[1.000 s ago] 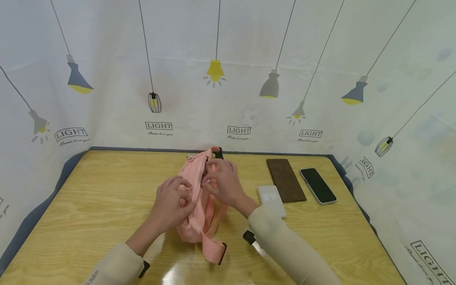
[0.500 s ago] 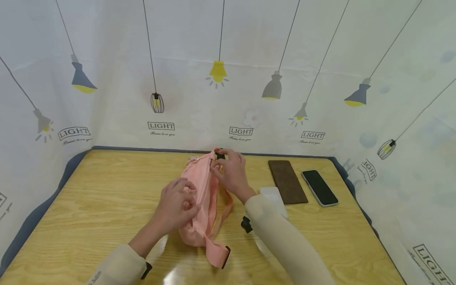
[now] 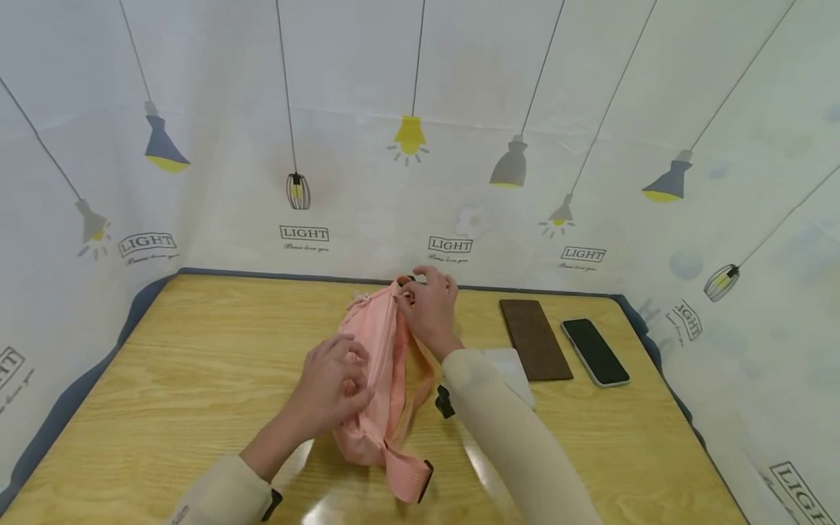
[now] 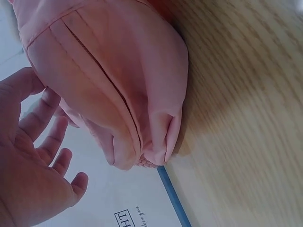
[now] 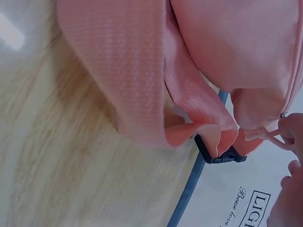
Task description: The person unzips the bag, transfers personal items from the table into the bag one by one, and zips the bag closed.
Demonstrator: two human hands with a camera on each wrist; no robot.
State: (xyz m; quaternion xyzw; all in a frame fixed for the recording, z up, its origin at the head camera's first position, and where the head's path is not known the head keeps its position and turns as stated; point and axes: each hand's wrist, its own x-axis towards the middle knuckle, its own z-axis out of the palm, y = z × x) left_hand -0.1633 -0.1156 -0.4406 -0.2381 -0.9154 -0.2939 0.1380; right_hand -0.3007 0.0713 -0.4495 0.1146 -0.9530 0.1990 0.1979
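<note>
A pink waist bag stands on the wooden table, its long side running away from me. My left hand is at the bag's left side, thumb and a fingertip pinching its fabric in the left wrist view, the other fingers loosely bent. At the bag's far end my right hand pinches a pink cord zipper pull. The zipper seam runs along the bag with its edges together. A pink strap with a black buckle hangs beside the bag.
Right of the bag lie a white flat case, partly under the right sleeve, a brown wallet and a phone. The table's far edge meets a lamp-print curtain just behind the bag.
My right hand has moved away from me along the zipper to the bag's far end, and the dark opening seen earlier has closed. The left hand stays at the bag's side.
</note>
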